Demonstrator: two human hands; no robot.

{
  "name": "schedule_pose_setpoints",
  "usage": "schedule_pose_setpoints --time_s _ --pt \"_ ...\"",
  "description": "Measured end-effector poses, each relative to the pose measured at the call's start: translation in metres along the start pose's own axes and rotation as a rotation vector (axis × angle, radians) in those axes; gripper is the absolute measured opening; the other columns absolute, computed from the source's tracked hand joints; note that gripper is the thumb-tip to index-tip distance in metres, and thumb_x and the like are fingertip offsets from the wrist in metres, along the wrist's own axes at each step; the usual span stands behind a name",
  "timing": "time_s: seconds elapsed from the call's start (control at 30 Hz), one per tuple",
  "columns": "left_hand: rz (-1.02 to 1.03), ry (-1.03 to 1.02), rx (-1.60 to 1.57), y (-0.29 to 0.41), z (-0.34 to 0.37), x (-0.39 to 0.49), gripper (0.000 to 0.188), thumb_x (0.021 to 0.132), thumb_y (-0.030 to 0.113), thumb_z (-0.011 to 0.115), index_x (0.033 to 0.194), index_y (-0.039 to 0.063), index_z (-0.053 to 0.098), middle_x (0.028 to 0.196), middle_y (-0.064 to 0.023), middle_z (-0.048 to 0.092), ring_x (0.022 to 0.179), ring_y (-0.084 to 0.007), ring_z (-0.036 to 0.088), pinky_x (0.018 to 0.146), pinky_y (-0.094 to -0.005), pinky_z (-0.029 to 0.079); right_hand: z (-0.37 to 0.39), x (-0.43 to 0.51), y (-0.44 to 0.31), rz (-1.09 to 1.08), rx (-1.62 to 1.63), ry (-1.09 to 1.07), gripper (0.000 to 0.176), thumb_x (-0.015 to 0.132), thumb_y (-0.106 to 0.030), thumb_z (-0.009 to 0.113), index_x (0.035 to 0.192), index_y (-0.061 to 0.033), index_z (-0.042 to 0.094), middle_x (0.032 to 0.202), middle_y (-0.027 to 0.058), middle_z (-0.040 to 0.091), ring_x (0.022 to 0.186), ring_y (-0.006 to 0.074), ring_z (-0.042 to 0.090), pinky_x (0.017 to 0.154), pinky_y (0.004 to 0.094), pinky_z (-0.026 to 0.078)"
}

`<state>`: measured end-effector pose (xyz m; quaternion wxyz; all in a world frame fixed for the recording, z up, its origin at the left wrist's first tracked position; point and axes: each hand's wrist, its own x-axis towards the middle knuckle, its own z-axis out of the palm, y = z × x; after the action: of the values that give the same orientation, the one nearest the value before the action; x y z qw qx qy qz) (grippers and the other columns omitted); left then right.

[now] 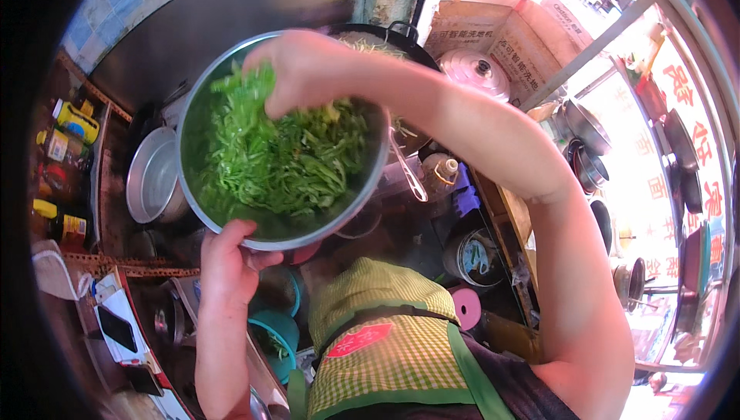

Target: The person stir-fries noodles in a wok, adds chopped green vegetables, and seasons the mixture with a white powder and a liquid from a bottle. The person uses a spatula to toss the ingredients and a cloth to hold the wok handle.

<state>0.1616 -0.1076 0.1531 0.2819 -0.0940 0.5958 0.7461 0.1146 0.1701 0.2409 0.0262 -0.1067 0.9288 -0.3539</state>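
A large metal bowl [378,171] of cut green leafy vegetables [300,171] is tilted in front of me. My left hand [240,258] grips its near rim, thumb over the edge. Inside the bowl, at its upper left, my right hand [295,73] grasps a bunch of the greens, slightly blurred; its fingertips are partly hidden by leaves. Behind the bowl and my right forearm, a black wok [421,56] holds pale shredded strands [370,47]. A slotted metal utensil [409,174] leans at the wok's near side.
An aluminium pot [151,183] stands left of the bowl, by a shelf of bottles [75,122]. On the right are a lidded pot [477,73], a bottle [442,171] and a round container [474,255]. Teal buckets [277,333] stand below, and a phone [115,327] lies at lower left.
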Motion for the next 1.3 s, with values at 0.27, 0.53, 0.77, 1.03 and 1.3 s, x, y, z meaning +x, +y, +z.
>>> schedule_pose_setpoints --time_s 0.27,0.53,0.77,1.03,1.3 --pt "0.042 0.208 -0.127 0.004 -0.038 -0.010 0.035 0.089 0.007 0.062 0.122 -0.004 0.061 0.100 -0.0145 0.072 0.072 -0.0224 0.073 0.046 -0.0285 0.063 -0.098 0.016 0.097 -0.075 0.770 0.122 0.045 0.088 -0.010 0.074 0.130 -0.0023 0.060 0.111 0.0144 0.072 0.083 0.0187 0.072 0.056 0.0280 0.061" --pt "0.155 0.561 -0.218 -0.026 -0.053 -0.066 0.033 0.090 0.008 0.061 0.121 -0.004 0.062 0.101 -0.0120 0.073 0.072 -0.0199 0.072 0.041 -0.0253 0.055 -0.037 0.036 0.244 0.457 0.899 -0.130 0.048 0.087 0.000 0.074 0.133 -0.0062 0.062 0.114 0.0133 0.073 0.089 0.0221 0.074 0.066 0.0396 0.066" --pt "0.119 0.645 -0.336 -0.051 -0.047 -0.087 0.031 0.090 0.007 0.061 0.120 -0.002 0.062 0.102 -0.0131 0.074 0.074 -0.0213 0.072 0.042 -0.0264 0.056 -0.012 0.161 0.279 0.294 0.692 0.148 0.034 0.079 -0.002 0.084 0.112 -0.0023 0.075 0.102 0.0112 0.075 0.079 0.0200 0.072 0.061 0.0351 0.058" --pt "0.118 0.619 -0.339 -0.069 -0.049 -0.094 0.033 0.089 0.007 0.062 0.121 -0.005 0.062 0.099 -0.0142 0.074 0.069 -0.0217 0.073 0.042 -0.0291 0.061 -0.082 0.120 0.336 0.548 0.463 0.326 0.026 0.085 -0.001 0.078 0.111 -0.0013 0.074 0.088 0.0141 0.073 0.072 0.0205 0.073 0.058 0.0358 0.059" --pt "0.122 0.497 -0.257 -0.052 -0.060 -0.082 0.030 0.089 0.006 0.061 0.116 -0.008 0.062 0.095 -0.0140 0.073 0.067 -0.0207 0.072 0.040 -0.0284 0.059 -0.065 0.061 0.349 0.444 0.373 0.382 0.036 0.090 -0.005 0.075 0.125 -0.0022 0.071 0.092 0.0104 0.071 0.070 0.0189 0.068 0.056 0.0336 0.058"
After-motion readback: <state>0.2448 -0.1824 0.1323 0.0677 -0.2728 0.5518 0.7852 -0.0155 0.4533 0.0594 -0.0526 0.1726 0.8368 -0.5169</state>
